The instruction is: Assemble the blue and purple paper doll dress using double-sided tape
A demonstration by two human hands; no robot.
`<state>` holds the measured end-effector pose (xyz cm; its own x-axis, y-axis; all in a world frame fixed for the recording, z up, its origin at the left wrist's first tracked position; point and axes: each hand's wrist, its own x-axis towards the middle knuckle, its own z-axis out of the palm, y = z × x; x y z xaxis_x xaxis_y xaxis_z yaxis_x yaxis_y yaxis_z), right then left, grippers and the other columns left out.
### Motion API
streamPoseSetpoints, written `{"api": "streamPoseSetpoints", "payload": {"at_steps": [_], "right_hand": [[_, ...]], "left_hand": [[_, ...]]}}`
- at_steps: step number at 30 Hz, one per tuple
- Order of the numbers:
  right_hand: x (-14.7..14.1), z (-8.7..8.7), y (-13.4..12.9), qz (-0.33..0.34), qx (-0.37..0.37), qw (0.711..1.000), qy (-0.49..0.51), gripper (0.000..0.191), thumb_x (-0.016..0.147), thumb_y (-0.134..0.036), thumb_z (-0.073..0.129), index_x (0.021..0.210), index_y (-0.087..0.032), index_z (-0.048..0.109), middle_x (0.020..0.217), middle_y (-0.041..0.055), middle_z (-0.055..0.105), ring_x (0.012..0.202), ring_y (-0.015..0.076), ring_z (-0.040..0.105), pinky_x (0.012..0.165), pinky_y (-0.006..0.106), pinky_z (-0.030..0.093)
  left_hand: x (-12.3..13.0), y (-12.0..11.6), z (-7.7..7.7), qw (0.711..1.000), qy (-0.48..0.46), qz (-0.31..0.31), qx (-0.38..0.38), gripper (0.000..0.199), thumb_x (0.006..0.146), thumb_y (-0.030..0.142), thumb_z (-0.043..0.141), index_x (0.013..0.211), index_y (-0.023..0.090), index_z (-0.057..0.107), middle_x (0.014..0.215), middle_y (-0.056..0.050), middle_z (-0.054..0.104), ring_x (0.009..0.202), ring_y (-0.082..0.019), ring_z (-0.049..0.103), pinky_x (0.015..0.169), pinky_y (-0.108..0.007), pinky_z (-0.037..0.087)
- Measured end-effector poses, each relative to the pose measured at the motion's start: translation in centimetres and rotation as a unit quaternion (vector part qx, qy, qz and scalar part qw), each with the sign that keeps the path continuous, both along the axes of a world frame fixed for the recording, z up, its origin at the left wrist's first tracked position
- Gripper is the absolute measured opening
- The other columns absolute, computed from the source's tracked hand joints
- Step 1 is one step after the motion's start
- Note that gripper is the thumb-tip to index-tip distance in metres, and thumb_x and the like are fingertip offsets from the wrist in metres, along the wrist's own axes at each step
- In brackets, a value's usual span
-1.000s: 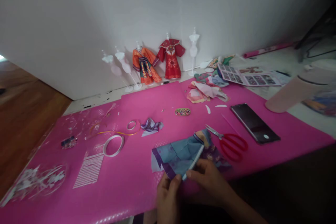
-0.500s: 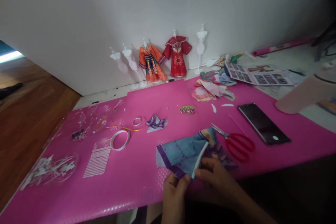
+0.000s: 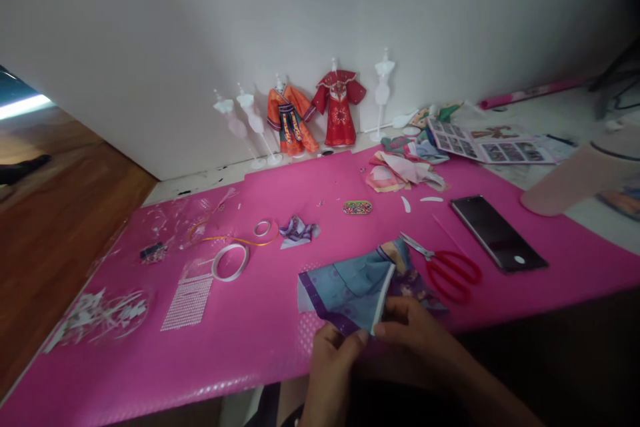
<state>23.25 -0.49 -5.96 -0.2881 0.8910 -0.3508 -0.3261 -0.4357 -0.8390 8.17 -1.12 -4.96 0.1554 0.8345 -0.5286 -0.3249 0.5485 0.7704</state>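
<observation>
A small blue doll garment (image 3: pixel 345 287) with a purple border lies over the front part of the pink mat. My left hand (image 3: pixel 336 350) is closed on its purple lower corner, thumb on top. Beside it, my right hand (image 3: pixel 407 327) pinches the same garment at the edge, where a white strip (image 3: pixel 383 297) runs along the cloth. Dark purple patterned cloth, part of this piece or under it, shows beyond my right fingers. Red-handled scissors (image 3: pixel 453 270) lie just right of the garment, tips pointing up and left.
On the pink mat (image 3: pixel 250 347) are a roll of white tape (image 3: pixel 230 262), a sheet of small beads (image 3: pixel 187 302), a purple cloth scrap (image 3: pixel 299 231), a sequin-filled case (image 3: pixel 357 207) and a phone (image 3: pixel 497 232). Doll mannequins, two dressed, stand behind. A pink bottle (image 3: pixel 583 177) is at right.
The view has shifted slightly. Both hands keep their hold on the garment, which looks nearly the same; the fingers have moved very little.
</observation>
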Motion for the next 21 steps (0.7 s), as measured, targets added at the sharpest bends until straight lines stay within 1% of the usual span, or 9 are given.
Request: {"api": "streamPoseSetpoints", "payload": {"at_steps": [2, 4, 7, 9, 10, 12, 15, 18, 21], "right_hand": [[0.3, 0.4, -0.1, -0.004, 0.008, 1.000, -0.030, 0.027, 0.064, -0.038, 0.076, 0.080, -0.016, 0.075, 0.076, 0.0052, 0.073, 0.076, 0.0235, 0.066, 0.077, 0.036, 0.049], [0.6, 0.7, -0.2, -0.006, 0.007, 0.998, -0.054, 0.026, 0.064, -0.037, 0.076, 0.079, -0.016, 0.075, 0.077, 0.0050, 0.074, 0.075, 0.0230, 0.066, 0.074, 0.035, 0.048], [1.2, 0.4, -0.4, 0.005, 0.011, 0.998, -0.061, 0.021, 0.066, -0.034, 0.075, 0.079, -0.017, 0.075, 0.076, 0.0033, 0.073, 0.075, 0.0210, 0.065, 0.073, 0.032, 0.047], [1.5, -0.2, -0.5, 0.016, 0.024, 0.998, -0.058, 0.018, 0.068, -0.032, 0.075, 0.078, -0.017, 0.074, 0.075, 0.0020, 0.072, 0.074, 0.0185, 0.063, 0.072, 0.030, 0.046], [1.6, -0.5, -0.6, 0.020, 0.030, 0.998, -0.057, 0.018, 0.068, -0.032, 0.074, 0.078, -0.017, 0.073, 0.075, 0.0014, 0.071, 0.072, 0.0169, 0.062, 0.069, 0.028, 0.045], [1.8, -1.1, -0.6, 0.019, 0.036, 0.998, -0.056, 0.020, 0.067, -0.034, 0.075, 0.076, -0.016, 0.072, 0.069, 0.0000, 0.068, 0.061, 0.0129, 0.057, 0.058, 0.024, 0.042], [1.7, -1.6, -0.6, 0.011, 0.049, 0.997, -0.061, 0.027, 0.064, -0.041, 0.074, 0.068, -0.016, 0.065, 0.054, -0.0040, 0.057, 0.044, 0.0081, 0.043, 0.044, 0.022, 0.031], [1.3, -1.8, -0.6, -0.005, 0.081, 0.995, -0.063, 0.031, 0.066, -0.046, 0.070, 0.062, -0.018, 0.056, 0.043, -0.0078, 0.046, 0.038, 0.0065, 0.035, 0.041, 0.022, 0.026], [0.8, -1.6, -0.8, -0.023, 0.117, 0.991, -0.067, 0.034, 0.069, -0.048, 0.066, 0.060, -0.020, 0.051, 0.039, -0.0091, 0.041, 0.035, 0.0058, 0.031, 0.039, 0.021, 0.024]], "left_hand": [[0.2, -0.1, 0.3, 1.000, -0.010, -0.012, 0.011, 0.030, 0.062, 0.035, 0.081, 0.083, 0.014, 0.077, 0.081, -0.008, 0.076, 0.082, -0.025, 0.068, 0.085, -0.036, 0.049], [0.3, -0.2, 0.2, 0.999, -0.016, -0.023, 0.028, 0.028, 0.065, 0.032, 0.079, 0.087, 0.015, 0.078, 0.083, -0.008, 0.076, 0.085, -0.025, 0.069, 0.086, -0.035, 0.049], [0.3, -0.2, -0.8, 0.997, -0.011, -0.038, 0.060, 0.027, 0.066, 0.030, 0.079, 0.088, 0.014, 0.078, 0.082, -0.009, 0.077, 0.083, -0.026, 0.069, 0.080, -0.034, 0.050], [0.3, -0.2, -1.6, 0.996, -0.005, -0.042, 0.075, 0.029, 0.065, 0.030, 0.080, 0.087, 0.013, 0.078, 0.081, -0.009, 0.077, 0.083, -0.027, 0.069, 0.080, -0.034, 0.050], [0.4, -0.2, -1.9, 0.996, -0.003, -0.040, 0.079, 0.029, 0.063, 0.031, 0.080, 0.086, 0.013, 0.078, 0.080, -0.009, 0.077, 0.084, -0.028, 0.069, 0.081, -0.035, 0.051], [0.5, -0.3, -2.2, 0.996, 0.000, -0.033, 0.085, 0.029, 0.061, 0.031, 0.082, 0.083, 0.013, 0.078, 0.079, -0.009, 0.077, 0.085, -0.029, 0.069, 0.081, -0.036, 0.051], [0.9, -0.6, -2.1, 0.995, 0.001, -0.014, 0.101, 0.030, 0.059, 0.033, 0.083, 0.081, 0.013, 0.077, 0.077, -0.009, 0.076, 0.084, -0.029, 0.069, 0.080, -0.037, 0.052], [1.3, -0.9, -1.9, 0.992, 0.000, 0.010, 0.126, 0.030, 0.059, 0.034, 0.083, 0.080, 0.013, 0.077, 0.078, -0.008, 0.076, 0.082, -0.028, 0.069, 0.080, -0.037, 0.052], [1.6, -1.2, -1.9, 0.987, -0.004, 0.033, 0.155, 0.030, 0.059, 0.034, 0.083, 0.080, 0.012, 0.076, 0.078, -0.008, 0.076, 0.079, -0.026, 0.069, 0.078, -0.035, 0.052]]}}
